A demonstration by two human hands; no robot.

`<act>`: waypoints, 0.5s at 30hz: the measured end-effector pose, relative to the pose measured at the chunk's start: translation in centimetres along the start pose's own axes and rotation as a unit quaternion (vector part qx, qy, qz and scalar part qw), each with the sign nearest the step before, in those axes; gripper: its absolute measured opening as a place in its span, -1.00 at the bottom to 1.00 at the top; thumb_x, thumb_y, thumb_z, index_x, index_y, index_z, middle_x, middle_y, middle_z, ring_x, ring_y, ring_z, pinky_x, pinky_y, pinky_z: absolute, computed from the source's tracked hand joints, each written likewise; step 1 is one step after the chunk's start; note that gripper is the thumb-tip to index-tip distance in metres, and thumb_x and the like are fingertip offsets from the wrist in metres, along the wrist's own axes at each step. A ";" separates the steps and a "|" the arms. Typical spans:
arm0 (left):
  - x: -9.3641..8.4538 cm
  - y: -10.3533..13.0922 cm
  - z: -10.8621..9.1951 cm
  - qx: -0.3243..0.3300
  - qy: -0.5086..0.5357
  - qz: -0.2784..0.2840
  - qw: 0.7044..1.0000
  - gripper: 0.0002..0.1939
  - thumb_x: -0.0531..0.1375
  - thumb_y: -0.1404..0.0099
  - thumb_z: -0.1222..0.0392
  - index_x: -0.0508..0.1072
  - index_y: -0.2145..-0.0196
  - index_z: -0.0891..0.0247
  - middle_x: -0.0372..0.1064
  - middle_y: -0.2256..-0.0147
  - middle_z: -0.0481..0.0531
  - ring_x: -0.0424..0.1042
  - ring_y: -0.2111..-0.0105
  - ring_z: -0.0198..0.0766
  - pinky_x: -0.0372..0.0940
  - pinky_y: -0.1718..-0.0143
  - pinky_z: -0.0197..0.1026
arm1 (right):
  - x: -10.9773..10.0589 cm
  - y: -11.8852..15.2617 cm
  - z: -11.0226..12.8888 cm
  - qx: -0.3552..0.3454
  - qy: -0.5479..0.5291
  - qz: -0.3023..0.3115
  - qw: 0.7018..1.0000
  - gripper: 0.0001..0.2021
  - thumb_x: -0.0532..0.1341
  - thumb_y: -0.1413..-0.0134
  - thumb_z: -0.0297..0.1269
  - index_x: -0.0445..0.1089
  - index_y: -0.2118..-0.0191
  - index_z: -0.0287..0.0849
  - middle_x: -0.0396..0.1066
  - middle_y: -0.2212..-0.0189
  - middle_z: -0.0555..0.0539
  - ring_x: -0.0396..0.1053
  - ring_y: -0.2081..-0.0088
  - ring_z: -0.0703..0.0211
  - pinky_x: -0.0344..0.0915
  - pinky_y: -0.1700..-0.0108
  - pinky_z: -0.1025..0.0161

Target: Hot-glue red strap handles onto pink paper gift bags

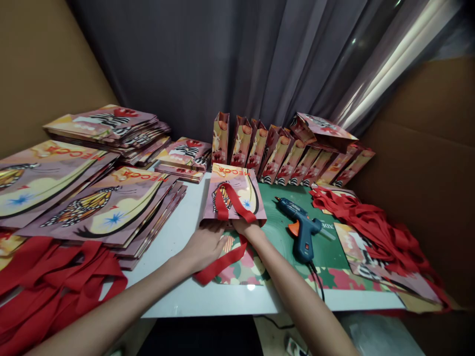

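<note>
We've got both hands on the near edge of the paper bag [234,193], flat mid-worktop [178,296]. Left hand [206,244] pressed flat, fingers spread, on the red ribbon handle [218,264]; right hand [247,228] at the bag's edge, grip hidden, can't tell. Glue gun [301,230] lies just right on the green mat [326,252]

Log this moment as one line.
left hand: on paper bag | right hand: at bag edge | red handle: on bag | glue gun: lying right
</note>
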State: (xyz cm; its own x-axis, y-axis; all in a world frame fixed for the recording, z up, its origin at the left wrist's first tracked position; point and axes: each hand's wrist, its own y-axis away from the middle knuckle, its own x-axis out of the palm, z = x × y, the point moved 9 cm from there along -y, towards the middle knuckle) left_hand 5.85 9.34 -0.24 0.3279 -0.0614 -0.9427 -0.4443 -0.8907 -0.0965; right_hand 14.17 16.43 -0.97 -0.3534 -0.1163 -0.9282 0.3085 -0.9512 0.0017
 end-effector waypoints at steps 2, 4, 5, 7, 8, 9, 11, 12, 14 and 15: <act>-0.2 0.3 -0.2 0.005 -0.014 -0.001 1.000 -0.58 -0.08 -0.36 0.21 0.41 -0.04 0.34 0.40 -0.04 0.35 0.34 -0.10 0.13 0.20 -0.15 0.14 | -0.1 0.4 0.5 -0.015 0.036 0.005 0.999 -0.56 -0.03 -0.31 -0.38 0.26 -0.26 -0.19 0.36 -0.19 -0.19 0.13 -0.31 -0.03 -0.04 -0.36 0.04; -0.3 0.3 -0.3 -0.001 -0.027 0.005 1.000 -0.57 -0.07 -0.35 0.22 0.41 -0.05 0.37 0.39 -0.07 0.37 0.34 -0.10 0.15 0.21 -0.14 0.14 | -0.1 1.4 1.0 -0.031 0.065 0.015 0.997 -0.58 -0.05 -0.32 -0.42 0.33 -0.20 -0.25 0.37 -0.17 -0.25 0.22 -0.26 -0.07 0.05 -0.31 0.09; -0.4 0.3 -0.3 -0.005 -0.033 0.009 0.999 -0.57 -0.06 -0.35 0.22 0.41 -0.06 0.37 0.38 -0.09 0.36 0.33 -0.11 0.15 0.21 -0.14 0.13 | -0.1 2.1 1.3 -0.036 0.069 0.020 0.997 -0.59 -0.05 -0.32 -0.42 0.37 -0.16 -0.27 0.39 -0.14 -0.28 0.27 -0.22 -0.10 0.11 -0.27 0.09; -0.3 0.2 -0.3 -0.013 -0.042 0.017 0.999 -0.57 -0.04 -0.34 0.22 0.41 -0.07 0.38 0.37 -0.10 0.35 0.32 -0.13 0.14 0.20 -0.15 0.12 | 0.0 3.7 1.9 -0.046 0.072 0.030 0.996 -0.62 -0.05 -0.34 -0.38 0.43 -0.08 -0.27 0.44 -0.08 -0.29 0.37 -0.13 -0.12 0.20 -0.20 0.08; -0.2 0.2 -0.3 -0.017 -0.046 0.021 0.999 -0.57 -0.04 -0.33 0.23 0.41 -0.07 0.38 0.39 -0.09 0.35 0.33 -0.12 0.14 0.20 -0.15 0.12 | -0.1 4.6 2.3 -0.050 0.070 0.030 0.996 -0.62 -0.06 -0.36 -0.34 0.43 -0.07 -0.25 0.46 -0.06 -0.27 0.39 -0.10 -0.10 0.22 -0.18 0.09; -0.2 0.2 -0.3 -0.021 -0.048 0.025 0.998 -0.57 -0.05 -0.33 0.23 0.42 -0.06 0.39 0.41 -0.06 0.35 0.35 -0.10 0.13 0.21 -0.14 0.12 | -0.3 5.5 2.5 -0.051 0.066 0.025 0.996 -0.61 -0.08 -0.38 -0.30 0.43 -0.08 -0.23 0.47 -0.06 -0.25 0.39 -0.10 -0.07 0.21 -0.18 0.10; -0.1 0.3 -0.4 -0.026 -0.050 0.034 0.998 -0.56 -0.06 -0.34 0.23 0.43 -0.04 0.41 0.43 -0.02 0.35 0.38 -0.07 0.13 0.21 -0.12 0.11 | -0.8 6.8 2.8 -0.042 0.055 0.009 0.998 -0.58 -0.10 -0.41 -0.22 0.39 -0.13 -0.23 0.43 -0.11 -0.24 0.34 -0.16 -0.05 0.12 -0.24 0.09; -0.2 0.3 -0.3 -0.027 -0.051 0.039 0.998 -0.56 -0.08 -0.35 0.23 0.43 -0.04 0.42 0.44 -0.01 0.36 0.39 -0.06 0.12 0.21 -0.11 0.11 | -1.1 7.2 2.8 -0.033 0.050 0.003 0.998 -0.58 -0.08 -0.40 -0.20 0.37 -0.15 -0.24 0.41 -0.14 -0.24 0.30 -0.19 -0.05 0.07 -0.27 0.08; -0.3 0.4 -0.2 -0.027 -0.052 0.050 0.997 -0.54 -0.09 -0.36 0.23 0.42 -0.06 0.43 0.44 -0.01 0.35 0.39 -0.05 0.12 0.23 -0.09 0.10 | -1.4 7.7 2.6 -0.018 0.040 0.007 0.999 -0.58 -0.05 -0.39 -0.19 0.36 -0.16 -0.26 0.39 -0.16 -0.26 0.29 -0.20 -0.07 0.07 -0.26 0.07; -0.5 0.4 -0.2 -0.025 -0.051 0.056 0.997 -0.54 -0.09 -0.36 0.22 0.41 -0.08 0.41 0.44 -0.02 0.34 0.39 -0.05 0.11 0.23 -0.08 0.09 | -1.4 7.8 2.4 -0.012 0.036 0.019 0.999 -0.58 -0.05 -0.39 -0.19 0.38 -0.14 -0.26 0.41 -0.13 -0.26 0.32 -0.17 -0.07 0.12 -0.21 0.09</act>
State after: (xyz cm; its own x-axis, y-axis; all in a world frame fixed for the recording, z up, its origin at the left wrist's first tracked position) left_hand 5.65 8.96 0.22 0.1910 -0.1174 -0.9745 -0.4310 -0.9020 0.0243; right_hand 14.95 8.54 1.21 -0.2767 -0.1303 -0.9521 0.3412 -0.9395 0.0294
